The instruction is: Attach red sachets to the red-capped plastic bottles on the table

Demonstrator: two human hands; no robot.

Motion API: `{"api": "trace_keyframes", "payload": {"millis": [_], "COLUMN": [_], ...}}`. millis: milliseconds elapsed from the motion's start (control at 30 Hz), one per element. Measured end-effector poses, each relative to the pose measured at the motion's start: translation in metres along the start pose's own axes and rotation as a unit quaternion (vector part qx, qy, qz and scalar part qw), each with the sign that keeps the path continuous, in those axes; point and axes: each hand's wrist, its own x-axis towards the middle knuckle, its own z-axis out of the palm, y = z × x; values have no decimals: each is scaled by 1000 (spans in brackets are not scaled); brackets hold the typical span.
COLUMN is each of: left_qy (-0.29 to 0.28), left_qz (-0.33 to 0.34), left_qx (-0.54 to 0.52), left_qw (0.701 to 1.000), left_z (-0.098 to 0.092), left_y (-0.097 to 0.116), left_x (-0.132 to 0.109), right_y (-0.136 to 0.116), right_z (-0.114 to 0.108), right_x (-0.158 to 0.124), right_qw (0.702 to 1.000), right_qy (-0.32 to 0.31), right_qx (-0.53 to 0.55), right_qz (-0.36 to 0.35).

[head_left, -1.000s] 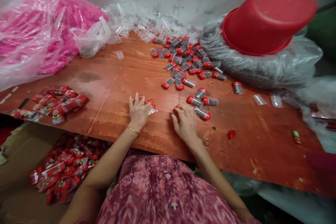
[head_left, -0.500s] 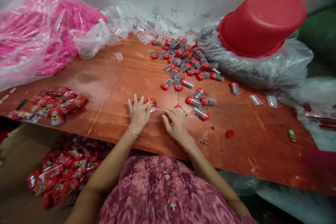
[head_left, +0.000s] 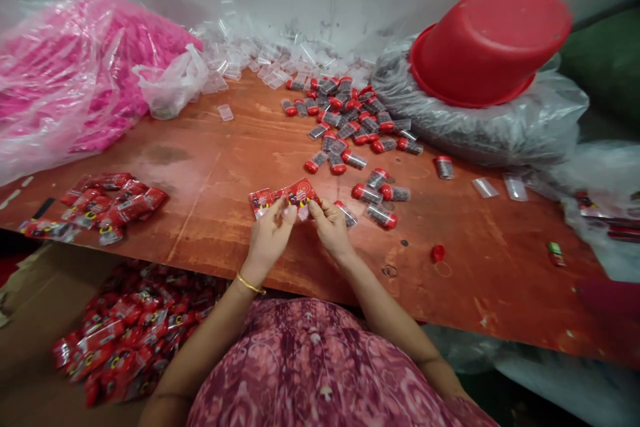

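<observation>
Both hands are over the middle of the reddish wooden table. My left hand (head_left: 271,232), with a gold bangle at the wrist, is closed with its fingertips pinching a red printed packet (head_left: 305,191). From the other side, my right hand (head_left: 330,227) pinches the right edge of that packet. Another red packet (head_left: 261,200) lies beside or under it at the left. Just right of my right hand is a red-capped clear container (head_left: 346,213) with dark contents, partly hidden by the fingers. Several similar containers (head_left: 381,215) lie further right.
Filled red packets (head_left: 130,203) lie at the left, with more in a cardboard box (head_left: 37,340) below. Many red-capped containers (head_left: 345,113) and clear pieces (head_left: 225,53) spread toward the wall. A red tub (head_left: 490,47) rests on a plastic sack (head_left: 470,133). A pink sack (head_left: 95,67) stands left.
The red packet has come up between my hands. My left hand has gone from spread fingers to a pinch, and my right hand has moved from the nearby container to the packet's edge.
</observation>
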Motion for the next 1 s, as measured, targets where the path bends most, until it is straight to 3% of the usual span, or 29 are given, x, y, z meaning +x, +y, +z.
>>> {"api": "trace_keyframes", "payload": {"millis": [67,167,367,567,667,767,867,933,1000], "left_qy": [-70,-83,-10,-26,-7,20,3,-19,-25], "left_qz": [-105,-188,-227,-230,-240,-263,-279,-289,-297], "left_qx": [-124,-250,-295,-288,-312,-338,-369,-391,-403], "left_qw": [984,946,928,929,919,903,887,874,865], "left_z": [2,7,8,11,11,8,5,4,4], "left_y": [1,4,5,3,3,5,9,11,12], "left_x": [-1,-2,-2,-1,1,5,8,9,8], "right_y": [0,2,9,9,6,8,18,23,22], "right_z": [-4,-7,-8,-11,-31,-62,-85,-92,-94], "right_x": [-4,-11,-20,-23,-23,-21,-19,-20,-23], "right_qw": [999,995,990,981,949,876,813,804,829], "right_qy": [8,11,-22,-42,-38,20,28,8,-7], "right_qx": [-36,-84,-116,-164,-279,-455,-570,-588,-550], "right_qz": [-16,-46,-77,-97,-139,-160,-116,-95,-99]}}
